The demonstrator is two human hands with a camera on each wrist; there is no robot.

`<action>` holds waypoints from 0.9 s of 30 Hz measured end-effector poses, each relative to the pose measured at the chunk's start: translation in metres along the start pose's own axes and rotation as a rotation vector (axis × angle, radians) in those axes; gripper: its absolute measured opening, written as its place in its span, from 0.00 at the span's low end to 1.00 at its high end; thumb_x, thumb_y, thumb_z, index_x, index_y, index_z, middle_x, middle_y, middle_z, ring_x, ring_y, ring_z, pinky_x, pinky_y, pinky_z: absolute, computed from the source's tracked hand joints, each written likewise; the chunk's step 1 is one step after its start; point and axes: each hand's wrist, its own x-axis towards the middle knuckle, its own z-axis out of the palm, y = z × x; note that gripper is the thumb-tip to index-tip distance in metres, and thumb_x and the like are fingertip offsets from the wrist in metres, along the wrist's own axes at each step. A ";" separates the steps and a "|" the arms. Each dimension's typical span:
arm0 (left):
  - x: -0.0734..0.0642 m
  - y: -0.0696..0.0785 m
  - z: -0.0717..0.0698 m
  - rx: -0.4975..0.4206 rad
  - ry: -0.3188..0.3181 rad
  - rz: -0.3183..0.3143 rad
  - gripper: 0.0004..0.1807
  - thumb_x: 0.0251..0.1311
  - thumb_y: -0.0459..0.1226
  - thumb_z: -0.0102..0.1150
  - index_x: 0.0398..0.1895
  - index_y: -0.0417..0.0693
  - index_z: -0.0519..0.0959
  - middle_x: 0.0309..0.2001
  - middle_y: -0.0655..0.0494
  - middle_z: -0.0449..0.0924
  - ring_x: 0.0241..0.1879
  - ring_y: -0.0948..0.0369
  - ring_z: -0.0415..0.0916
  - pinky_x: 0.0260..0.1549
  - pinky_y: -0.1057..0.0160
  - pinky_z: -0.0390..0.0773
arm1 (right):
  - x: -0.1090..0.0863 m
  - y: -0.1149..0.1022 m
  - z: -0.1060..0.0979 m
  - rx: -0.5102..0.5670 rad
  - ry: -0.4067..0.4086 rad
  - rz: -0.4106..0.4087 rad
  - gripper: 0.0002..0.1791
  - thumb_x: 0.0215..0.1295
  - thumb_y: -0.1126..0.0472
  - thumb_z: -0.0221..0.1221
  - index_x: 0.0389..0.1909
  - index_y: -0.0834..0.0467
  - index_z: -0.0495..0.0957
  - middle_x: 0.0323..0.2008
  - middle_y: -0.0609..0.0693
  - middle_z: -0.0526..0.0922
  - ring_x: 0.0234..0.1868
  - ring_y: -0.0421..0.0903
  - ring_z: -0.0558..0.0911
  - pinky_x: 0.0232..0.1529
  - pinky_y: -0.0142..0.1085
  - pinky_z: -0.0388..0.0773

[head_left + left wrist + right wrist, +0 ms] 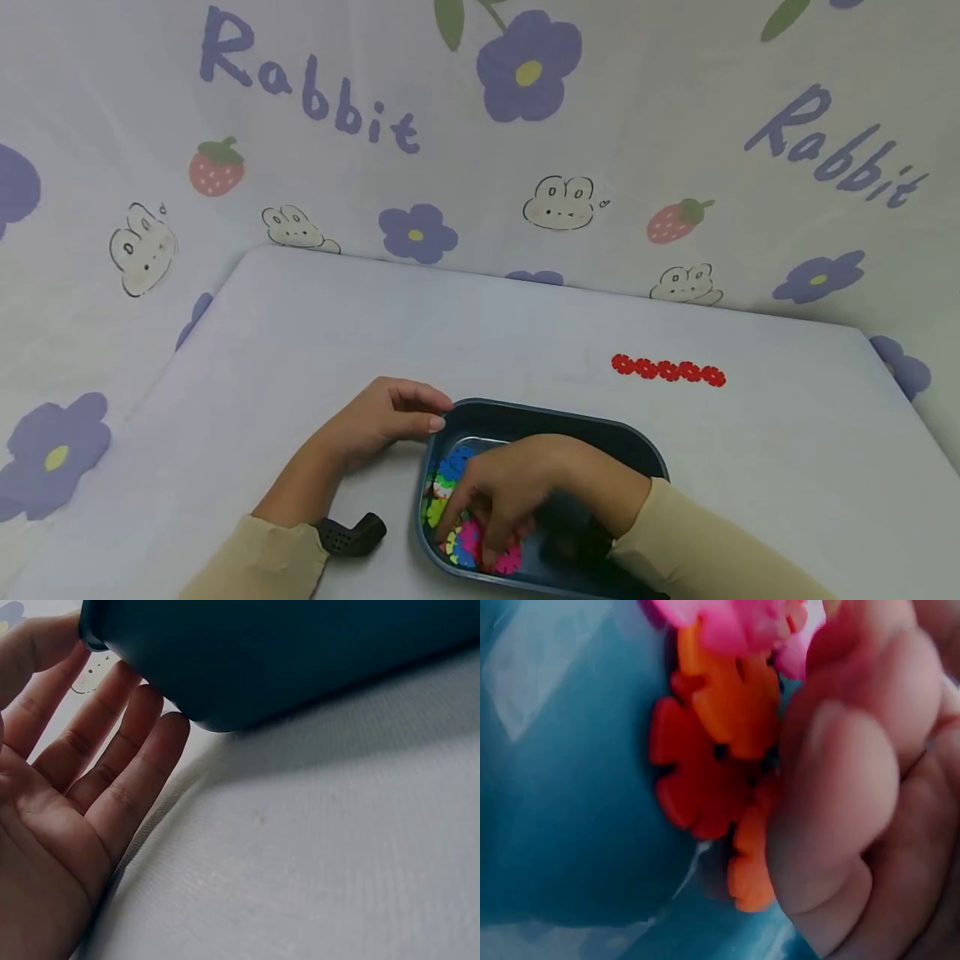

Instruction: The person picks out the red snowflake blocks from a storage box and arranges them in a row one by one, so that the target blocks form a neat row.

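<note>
A dark blue tray [540, 412] stands near the front of the table. At its far left corner my left hand [382, 421] holds the rim; in the left wrist view the thumb lies at the lip and the fingers rest against the outer wall. My right hand [513, 487] reaches down inside, its fingers spread among flower-shaped plastic pieces [467, 542]. One fingertip touches a pink piece [508, 560]. Beside its bent fingers in the right wrist view lie a red piece [694, 772] and an orange piece [739, 705].
Farther back to the right, several red flower-shaped pieces [667, 371] lie in a row on the white tabletop [360, 333]. Blue pieces [455, 462] and green ones sit at the tray's left end. A printed cloth [465, 167] hangs behind the table.
</note>
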 end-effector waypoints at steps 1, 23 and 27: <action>0.000 -0.001 0.000 0.001 -0.002 0.001 0.17 0.60 0.36 0.65 0.50 0.38 0.82 0.47 0.56 0.84 0.47 0.59 0.79 0.47 0.61 0.81 | 0.001 0.002 0.000 -0.006 0.019 0.007 0.23 0.61 0.61 0.67 0.57 0.42 0.81 0.23 0.44 0.80 0.18 0.38 0.78 0.23 0.28 0.79; 0.001 -0.002 0.001 -0.007 0.001 0.000 0.16 0.60 0.35 0.65 0.50 0.38 0.82 0.46 0.55 0.84 0.46 0.59 0.79 0.47 0.62 0.81 | 0.015 -0.004 0.017 -0.509 0.388 0.024 0.17 0.50 0.44 0.73 0.41 0.40 0.82 0.35 0.34 0.82 0.33 0.33 0.77 0.34 0.28 0.77; 0.000 -0.002 0.000 -0.003 0.010 0.002 0.16 0.59 0.35 0.65 0.50 0.38 0.82 0.47 0.55 0.84 0.46 0.59 0.79 0.46 0.62 0.81 | 0.013 -0.005 0.016 -0.503 0.391 0.052 0.13 0.48 0.46 0.74 0.33 0.40 0.81 0.30 0.34 0.80 0.30 0.34 0.76 0.28 0.28 0.76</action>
